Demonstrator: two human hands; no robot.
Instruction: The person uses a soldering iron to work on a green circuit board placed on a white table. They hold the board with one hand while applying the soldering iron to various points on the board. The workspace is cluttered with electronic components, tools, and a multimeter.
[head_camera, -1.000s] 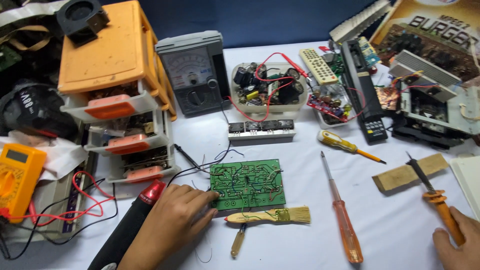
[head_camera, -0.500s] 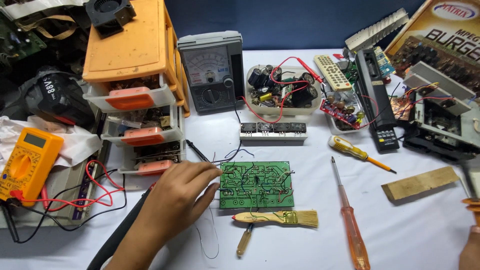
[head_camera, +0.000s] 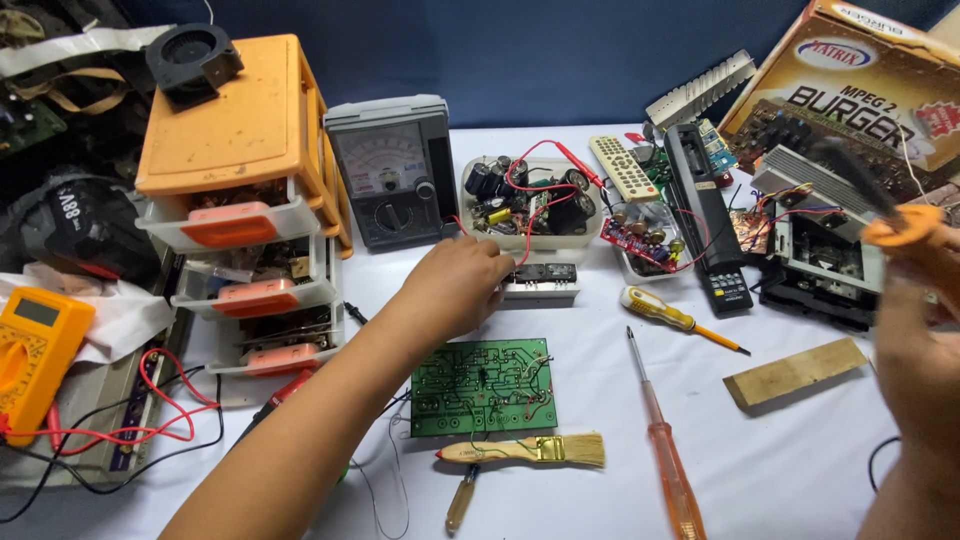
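My left hand (head_camera: 455, 285) reaches forward over the white tabletop, its curled fingers at the left end of a long black and white module (head_camera: 545, 278). That module lies just in front of a clear tray of capacitors and red wires (head_camera: 530, 200). Whether the fingers grip the module is hidden. My right hand (head_camera: 915, 340) is raised at the right edge, holding a blurred orange-handled screwdriver (head_camera: 900, 225) with its shaft pointing up and left. A green circuit board (head_camera: 483, 385) lies flat below my left forearm, with a small brush (head_camera: 525, 451) in front of it.
An analog multimeter (head_camera: 390, 170) and an orange drawer cabinet (head_camera: 235, 140) stand at the back left, with a yellow digital multimeter (head_camera: 30, 340) further left. A long orange screwdriver (head_camera: 665, 450), a yellow screwdriver (head_camera: 660, 308) and a wood block (head_camera: 795, 372) lie to the right. Remotes, boards and a cardboard box (head_camera: 850, 80) crowd the back right.
My left hand left the green board's edge and moved forward to the long module. My right hand lifted the orange-handled screwdriver off the table and raised it.
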